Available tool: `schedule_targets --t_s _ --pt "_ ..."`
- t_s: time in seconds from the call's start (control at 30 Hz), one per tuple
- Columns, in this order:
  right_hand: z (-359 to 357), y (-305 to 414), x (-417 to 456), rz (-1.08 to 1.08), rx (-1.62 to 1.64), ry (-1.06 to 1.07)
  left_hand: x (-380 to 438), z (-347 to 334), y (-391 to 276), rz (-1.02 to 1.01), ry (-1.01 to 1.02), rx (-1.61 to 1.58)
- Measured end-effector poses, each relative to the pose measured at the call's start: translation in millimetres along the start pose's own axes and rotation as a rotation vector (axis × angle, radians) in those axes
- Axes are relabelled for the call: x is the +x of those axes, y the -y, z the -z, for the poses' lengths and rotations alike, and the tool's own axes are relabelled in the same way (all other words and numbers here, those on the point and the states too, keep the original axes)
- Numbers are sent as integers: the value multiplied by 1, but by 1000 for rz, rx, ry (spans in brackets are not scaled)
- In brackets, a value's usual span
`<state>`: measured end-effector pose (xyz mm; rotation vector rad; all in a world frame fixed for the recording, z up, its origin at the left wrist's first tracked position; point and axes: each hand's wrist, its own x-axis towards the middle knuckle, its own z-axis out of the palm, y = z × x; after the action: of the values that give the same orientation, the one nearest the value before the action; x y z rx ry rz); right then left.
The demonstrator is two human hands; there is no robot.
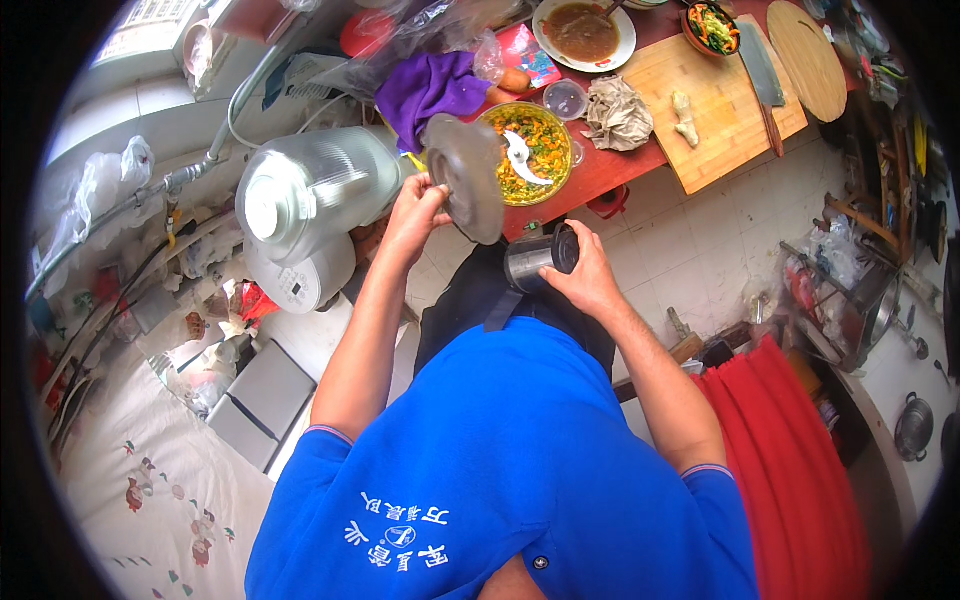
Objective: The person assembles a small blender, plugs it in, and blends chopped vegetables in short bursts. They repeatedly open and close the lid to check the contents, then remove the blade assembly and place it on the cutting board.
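My left hand (421, 214) grips the edge of a round grey lid (469, 176), held tilted beside a clear food-processor bowl and blurred. In the bowl (564, 127) sits finely chopped orange and green vegetable (517, 187), with a white two-armed blade (519, 154) standing in the middle. My right hand (589, 274) holds a dark, cylindrical motor unit (529, 262) by its black end, in front of the table edge and apart from the bowl.
A wooden cutting board (720, 97) bears ginger (684, 120) and a cleaver (761, 67). Nearby are crumpled brown paper (619, 112), a small plastic cup (565, 100), a plate of brown sauce (581, 34) and a vegetable bowl (711, 30). A large blender-like appliance (307, 195) stands left.
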<state>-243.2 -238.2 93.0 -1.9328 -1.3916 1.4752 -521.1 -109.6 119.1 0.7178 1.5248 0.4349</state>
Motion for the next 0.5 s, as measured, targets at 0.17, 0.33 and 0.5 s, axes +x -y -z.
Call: schedule_targets --t_s 0.17,0.33,0.5 --pt "5 3 -2 1 -23 8 21 -16 -9 -209 -146 321" --pt "9 4 -6 -11 15 -8 24 -20 -17 -100 -229 149" --pt "7 -3 -6 26 2 3 43 -49 -17 -182 -350 517"
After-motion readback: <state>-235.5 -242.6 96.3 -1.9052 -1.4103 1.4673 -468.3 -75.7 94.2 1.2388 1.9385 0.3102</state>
